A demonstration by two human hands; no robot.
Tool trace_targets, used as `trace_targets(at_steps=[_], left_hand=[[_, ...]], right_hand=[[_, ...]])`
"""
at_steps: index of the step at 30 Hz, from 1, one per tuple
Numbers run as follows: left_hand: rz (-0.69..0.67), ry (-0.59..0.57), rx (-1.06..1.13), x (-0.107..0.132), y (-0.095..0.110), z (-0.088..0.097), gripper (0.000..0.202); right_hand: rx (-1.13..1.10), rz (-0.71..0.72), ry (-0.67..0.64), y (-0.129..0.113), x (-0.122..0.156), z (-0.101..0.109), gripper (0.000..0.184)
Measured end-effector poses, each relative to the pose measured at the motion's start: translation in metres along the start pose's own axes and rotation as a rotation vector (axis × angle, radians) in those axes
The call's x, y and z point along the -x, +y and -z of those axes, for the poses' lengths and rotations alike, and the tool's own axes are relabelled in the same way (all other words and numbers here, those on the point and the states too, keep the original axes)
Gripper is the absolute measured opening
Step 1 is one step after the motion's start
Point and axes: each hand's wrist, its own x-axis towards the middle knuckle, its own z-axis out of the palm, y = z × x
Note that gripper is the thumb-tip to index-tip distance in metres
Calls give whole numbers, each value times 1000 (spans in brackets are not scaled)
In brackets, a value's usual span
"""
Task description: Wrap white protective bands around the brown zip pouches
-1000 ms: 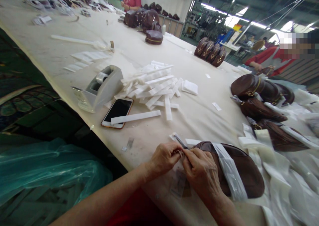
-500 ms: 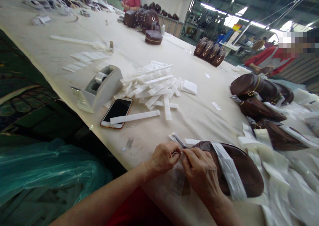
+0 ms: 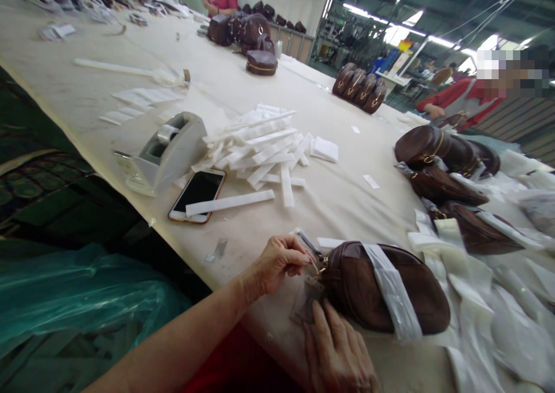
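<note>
A brown leather bag (image 3: 381, 286) with a white wrapping strip (image 3: 392, 292) across it lies on the cream table (image 3: 338, 202) just in front of me. My left hand (image 3: 277, 263) is closed in a pinch on the bag's zipper pull at the bag's left end. A small clear tag (image 3: 309, 297) hangs below that pull. My right hand (image 3: 338, 352) lies low beside the bag with its fingers stretched toward the tag, touching it.
A grey tape dispenser (image 3: 167, 150), a phone (image 3: 197, 193) and a pile of white strips (image 3: 260, 144) lie to the left. More brown bags (image 3: 442, 167) and white wrapping lie on the right. Other people in red work at the far end and the right.
My right hand has come off the zipper pull and dropped down toward me, fingers now reaching the tag. The left hand keeps its pinch. The view shifted slightly.
</note>
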Motion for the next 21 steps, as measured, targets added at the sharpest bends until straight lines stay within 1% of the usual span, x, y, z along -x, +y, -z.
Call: trace_targets(at_steps=[2, 6, 8, 12, 14, 16, 19, 21], left_hand=[[-13, 1, 18, -1, 0, 1, 16], [-42, 6, 1, -1, -1, 4, 15], [-50, 8, -16, 0, -2, 4, 16], [-48, 12, -39, 1, -3, 3, 18], [-41, 6, -45, 1, -4, 2, 20], [-37, 2, -50, 1, -4, 1, 20], [-40, 2, -58, 1, -5, 2, 20], [-42, -2, -68, 0, -5, 3, 20]], right_hand=[[32, -31, -30, -5, -5, -1, 35], [70, -62, -83, -13, -23, -2, 48], [100, -91, -99, -18, -30, -1, 50], [126, -178, -164, -29, -41, 1, 39], [120, -226, -207, -31, -45, 2, 41], [124, -230, -229, -32, -48, 3, 39], [141, -227, -251, -29, -51, 2, 31], [121, -262, -264, -26, -51, 2, 29]])
